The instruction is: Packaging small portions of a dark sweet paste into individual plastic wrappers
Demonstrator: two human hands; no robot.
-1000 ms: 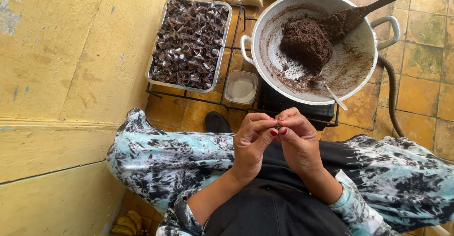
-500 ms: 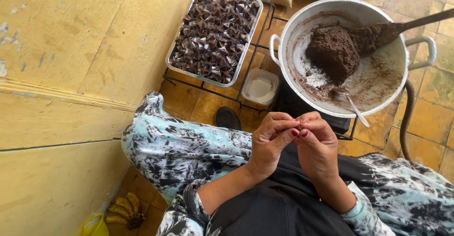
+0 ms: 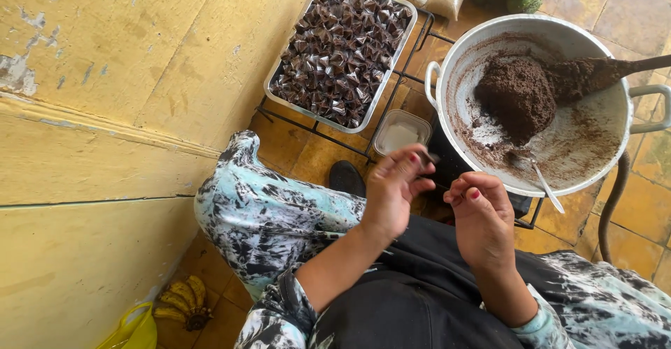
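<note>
My left hand (image 3: 393,190) is raised over my lap and pinches a small dark wrapped piece (image 3: 428,158) at its fingertips. My right hand (image 3: 482,213) hovers just to its right, fingers loosely curled and apart from the left, with nothing visible in it. Beyond the hands stands a large white pan (image 3: 454,76) holding a mound of dark brown paste (image 3: 516,96), a wooden spatula (image 3: 601,73) and a metal spoon (image 3: 542,181). A metal tray (image 3: 279,80) full of several small dark wrapped cones sits to the left of the pan.
A small clear container (image 3: 400,134) with white contents stands between tray and pan on a black wire rack (image 3: 293,122). A yellow wall (image 3: 105,111) runs along the left. Bananas (image 3: 180,303) and a yellow bag (image 3: 133,331) lie at lower left. My patterned trouser legs (image 3: 258,209) flank a black apron.
The hands were pressed together working a small piece; now they have parted, the left lifting the piece toward the tray side. The camera view has shifted right and closer.
</note>
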